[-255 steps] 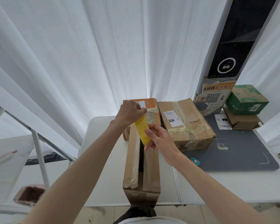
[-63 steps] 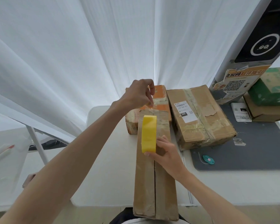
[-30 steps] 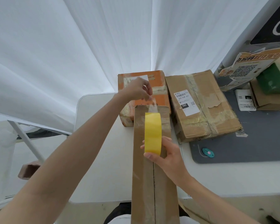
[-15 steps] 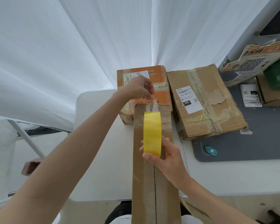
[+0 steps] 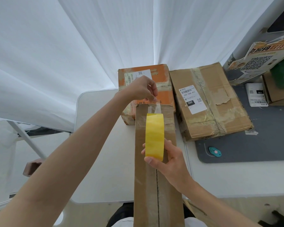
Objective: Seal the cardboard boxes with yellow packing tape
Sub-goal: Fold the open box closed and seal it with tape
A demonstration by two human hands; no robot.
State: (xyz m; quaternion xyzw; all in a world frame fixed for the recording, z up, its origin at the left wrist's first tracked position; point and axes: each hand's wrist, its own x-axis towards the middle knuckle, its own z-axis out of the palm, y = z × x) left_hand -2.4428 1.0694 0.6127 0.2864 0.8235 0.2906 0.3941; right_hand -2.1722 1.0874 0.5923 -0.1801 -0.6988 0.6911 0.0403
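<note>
A long narrow cardboard box [image 5: 146, 185] lies lengthwise in front of me, its flaps meeting along a centre seam. My right hand [image 5: 169, 159] grips a yellow tape roll [image 5: 154, 136] held upright just above the box top. A short clear-looking strip of tape [image 5: 154, 108] runs from the roll toward the box's far end. My left hand [image 5: 141, 90] pinches the free end of that strip above the far edge of the box.
An orange box [image 5: 164, 76] and a larger brown box [image 5: 210, 102] with a shipping label lie beyond the long box on the white table [image 5: 103, 161]. A grey mat [image 5: 252, 145] with a small teal cutter [image 5: 214, 151] is to the right. More boxes stand at far right.
The strip between roll and my left hand has stayed short; both hands hold nearly the same places over the box. The camera has tilted a little further down.
</note>
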